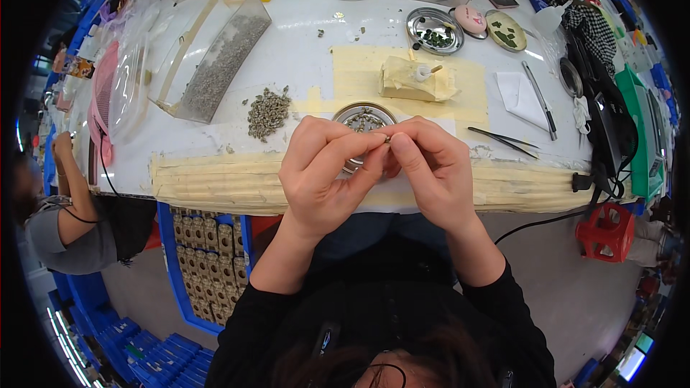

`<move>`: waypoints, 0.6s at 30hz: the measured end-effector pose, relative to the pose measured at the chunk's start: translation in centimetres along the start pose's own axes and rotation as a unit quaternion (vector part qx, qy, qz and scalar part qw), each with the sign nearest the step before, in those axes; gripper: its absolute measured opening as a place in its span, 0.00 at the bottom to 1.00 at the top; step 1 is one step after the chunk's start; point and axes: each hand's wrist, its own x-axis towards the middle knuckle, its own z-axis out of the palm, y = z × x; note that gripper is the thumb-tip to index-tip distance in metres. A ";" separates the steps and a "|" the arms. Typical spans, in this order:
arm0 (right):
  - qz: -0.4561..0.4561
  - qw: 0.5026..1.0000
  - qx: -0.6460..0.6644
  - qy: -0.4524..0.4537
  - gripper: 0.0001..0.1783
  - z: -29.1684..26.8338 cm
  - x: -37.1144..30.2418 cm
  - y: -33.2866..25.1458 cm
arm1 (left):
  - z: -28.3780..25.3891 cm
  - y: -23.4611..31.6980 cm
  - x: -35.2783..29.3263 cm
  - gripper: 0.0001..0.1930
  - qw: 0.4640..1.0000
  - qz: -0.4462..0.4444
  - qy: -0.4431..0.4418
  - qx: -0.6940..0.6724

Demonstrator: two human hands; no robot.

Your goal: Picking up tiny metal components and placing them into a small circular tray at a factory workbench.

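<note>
One left hand (320, 172) and one right hand (437, 172): both hands closed to fingertip pinches, meeting on a small part (388, 140) | part position: above round dish (335, 121), near edge of counter (309, 54) | left: heap of small grey pieces (268, 113) | right: tweezers (503, 141), lying flat | beyond dish: tape-wrapped block (410, 85)
</note>
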 end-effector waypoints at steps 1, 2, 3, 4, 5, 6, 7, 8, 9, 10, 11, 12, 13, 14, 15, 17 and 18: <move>0.004 1.000 0.011 -0.001 0.07 -0.1 0.0 0.1 | 0.0 0.0 0.0 0.12 1.000 0.005 -0.004 0.001; 0.008 1.000 0.022 -0.002 0.07 -0.1 0.0 0.2 | -0.1 0.0 0.1 0.11 1.000 0.008 -0.007 0.003; 0.000 1.000 0.012 0.005 0.07 -0.1 0.0 0.3 | -0.1 0.0 0.1 0.11 1.000 0.012 -0.010 0.005; -0.008 1.000 0.002 0.012 0.06 -0.1 0.0 0.3 | -0.1 0.0 0.1 0.11 1.000 0.015 -0.013 0.007; -0.015 1.000 -0.008 0.018 0.06 -0.1 0.0 0.3 | -0.1 0.0 0.1 0.11 1.000 0.015 -0.012 0.011; -0.028 0.999 -0.030 0.031 0.05 0.0 0.0 0.4 | -0.1 0.0 0.1 0.11 1.000 0.015 -0.012 0.015; -0.041 0.997 -0.052 0.045 0.05 0.0 0.0 0.5 | 0.0 0.0 0.1 0.11 1.000 0.015 -0.012 0.019; -0.055 0.994 -0.074 0.058 0.05 0.1 0.0 0.6 | 0.0 0.0 0.1 0.11 1.000 0.004 -0.009 0.020; -0.097 0.988 -0.101 0.066 0.05 0.2 0.0 0.6 | 0.1 0.1 0.0 0.11 1.000 -0.008 -0.006 0.020; -0.139 0.979 -0.128 0.073 0.06 0.3 0.1 0.6 | 0.1 0.1 0.0 0.10 1.000 -0.020 -0.002 0.021; -0.181 0.968 -0.154 0.079 0.07 0.4 0.2 0.6 | 0.1 0.0 -0.1 0.10 0.999 -0.029 -0.001 0.022; -0.199 0.960 -0.181 0.074 0.07 0.4 0.2 0.5 | 0.1 -0.1 -0.1 0.10 0.999 -0.039 0.001 0.023; -0.217 0.951 -0.208 0.069 0.08 0.4 0.1 0.3 | 0.1 -0.1 -0.2 0.10 0.999 -0.049 0.002 0.024; -0.235 0.941 -0.235 0.063 0.09 0.4 0.1 0.2 | 0.2 -0.2 -0.3 0.10 0.998 -0.054 0.007 0.023; -0.235 0.941 -0.234 0.066 0.10 0.4 0.1 0.3 | 0.2 -0.4 -0.4 0.10 0.998 -0.060 0.012 0.022; -0.234 0.941 -0.232 0.072 0.12 0.6 0.0 0.3 | 0.2 -0.3 -0.5 0.10 0.997 -0.075 0.018 0.014; -0.228 0.942 -0.234 0.071 0.12 0.5 0.0 0.3 | 0.2 -0.3 -0.5 0.10 0.996 -0.085 0.021 0.006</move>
